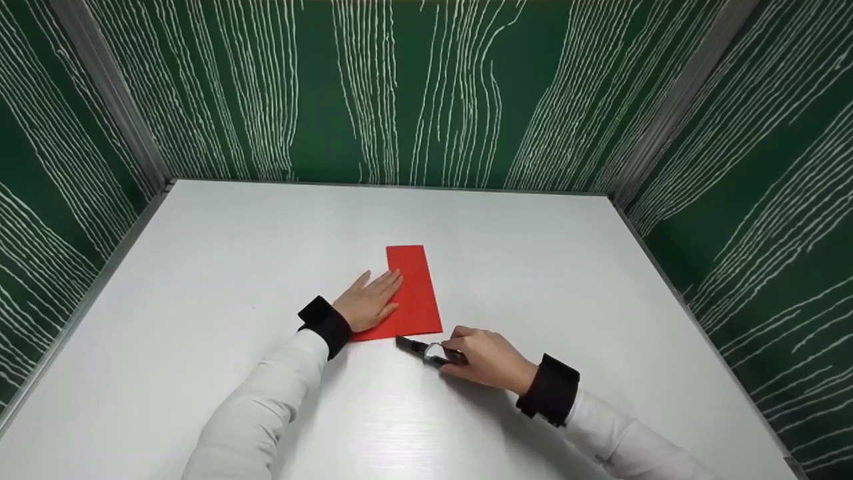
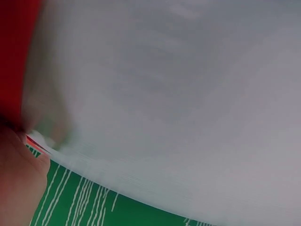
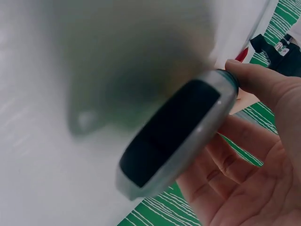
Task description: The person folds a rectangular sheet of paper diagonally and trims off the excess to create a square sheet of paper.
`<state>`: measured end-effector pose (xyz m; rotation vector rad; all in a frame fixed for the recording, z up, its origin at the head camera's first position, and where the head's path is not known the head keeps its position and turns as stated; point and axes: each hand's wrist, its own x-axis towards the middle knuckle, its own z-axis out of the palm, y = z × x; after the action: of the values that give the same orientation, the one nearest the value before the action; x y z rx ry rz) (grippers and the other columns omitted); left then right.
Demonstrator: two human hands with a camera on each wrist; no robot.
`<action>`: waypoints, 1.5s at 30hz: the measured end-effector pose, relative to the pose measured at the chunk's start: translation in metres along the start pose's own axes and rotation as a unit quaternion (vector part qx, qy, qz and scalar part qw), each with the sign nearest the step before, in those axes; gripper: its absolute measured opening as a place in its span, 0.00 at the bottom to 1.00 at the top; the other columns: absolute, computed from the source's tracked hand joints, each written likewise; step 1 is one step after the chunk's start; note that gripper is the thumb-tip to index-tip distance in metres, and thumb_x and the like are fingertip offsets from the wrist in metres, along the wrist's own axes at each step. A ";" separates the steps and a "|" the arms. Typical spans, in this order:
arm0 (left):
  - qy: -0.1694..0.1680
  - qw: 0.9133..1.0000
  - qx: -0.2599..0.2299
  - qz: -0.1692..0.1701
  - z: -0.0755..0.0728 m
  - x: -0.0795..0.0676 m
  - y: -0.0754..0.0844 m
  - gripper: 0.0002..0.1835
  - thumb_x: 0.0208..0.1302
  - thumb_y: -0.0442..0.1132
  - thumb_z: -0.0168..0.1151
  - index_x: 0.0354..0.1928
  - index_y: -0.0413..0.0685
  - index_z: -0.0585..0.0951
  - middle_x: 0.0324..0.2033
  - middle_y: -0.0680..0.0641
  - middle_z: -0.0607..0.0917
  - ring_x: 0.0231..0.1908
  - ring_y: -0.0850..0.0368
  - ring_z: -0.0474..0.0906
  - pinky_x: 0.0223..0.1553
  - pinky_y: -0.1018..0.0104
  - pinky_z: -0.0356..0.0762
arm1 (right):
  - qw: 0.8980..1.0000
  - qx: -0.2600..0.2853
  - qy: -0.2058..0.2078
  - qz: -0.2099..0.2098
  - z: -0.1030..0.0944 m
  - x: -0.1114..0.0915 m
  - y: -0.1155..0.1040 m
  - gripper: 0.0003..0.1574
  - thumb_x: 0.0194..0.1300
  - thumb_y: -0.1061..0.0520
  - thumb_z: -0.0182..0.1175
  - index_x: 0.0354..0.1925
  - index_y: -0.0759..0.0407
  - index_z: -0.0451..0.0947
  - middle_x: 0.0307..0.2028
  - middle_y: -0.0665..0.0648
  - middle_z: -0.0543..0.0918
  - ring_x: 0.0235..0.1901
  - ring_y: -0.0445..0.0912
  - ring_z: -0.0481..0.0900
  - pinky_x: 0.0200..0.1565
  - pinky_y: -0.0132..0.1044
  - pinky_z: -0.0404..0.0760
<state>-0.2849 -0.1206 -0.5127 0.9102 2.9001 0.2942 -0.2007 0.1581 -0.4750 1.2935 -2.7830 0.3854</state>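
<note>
A red sheet of paper (image 1: 414, 293), with what looks like a fold or layered edge near its bottom, lies on the white table. My left hand (image 1: 365, 305) rests flat on its left side, fingers spread. Only part of that hand (image 2: 21, 183) shows in the left wrist view, beside the red paper (image 2: 14, 61). Just below the paper's lower right, my right hand (image 1: 490, 357) grips a black and silver stapler (image 1: 414, 347), its dark front end near the paper's bottom edge. The right wrist view shows the stapler (image 3: 174, 134) between thumb and fingers of the hand (image 3: 254, 174).
The white tabletop (image 1: 520, 267) spreads around the paper. Green panels (image 1: 426, 100) with pale wavy lines stand behind and at both sides, joined by grey posts (image 1: 110, 87). Black bands (image 1: 550, 390) wrap both wrists over white sleeves.
</note>
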 end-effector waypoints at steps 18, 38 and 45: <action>-0.008 1.000 -0.004 -0.004 -0.005 -0.003 0.004 0.33 0.81 0.49 0.44 0.79 0.39 0.57 0.81 0.40 0.57 0.82 0.46 0.52 0.82 0.41 0.45 | 1.000 -0.007 0.004 0.008 0.007 0.002 0.002 0.14 0.60 0.48 0.75 0.32 0.56 0.83 0.27 0.51 0.78 0.24 0.35 0.65 0.27 0.25 0.62; -0.041 0.999 0.011 -0.026 0.000 0.001 0.000 0.56 0.65 0.76 0.50 0.82 0.48 0.49 0.83 0.47 0.50 0.83 0.50 0.47 0.84 0.44 0.40 | 0.996 0.008 0.020 0.089 0.008 -0.007 -0.008 0.19 0.60 0.48 0.75 0.24 0.54 0.77 0.25 0.49 0.73 0.23 0.36 0.63 0.25 0.27 0.63; -0.042 0.998 0.020 -0.030 0.001 0.000 0.001 0.58 0.62 0.78 0.51 0.82 0.48 0.49 0.83 0.47 0.50 0.83 0.50 0.47 0.83 0.43 0.41 | 0.990 0.025 0.021 0.135 0.007 -0.012 -0.009 0.21 0.57 0.48 0.76 0.21 0.52 0.74 0.25 0.48 0.75 0.22 0.36 0.68 0.24 0.28 0.66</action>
<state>-0.2848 -0.1197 -0.5139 0.8194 2.8591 0.1893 -0.1861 0.1596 -0.4820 0.9040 -2.9344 0.4914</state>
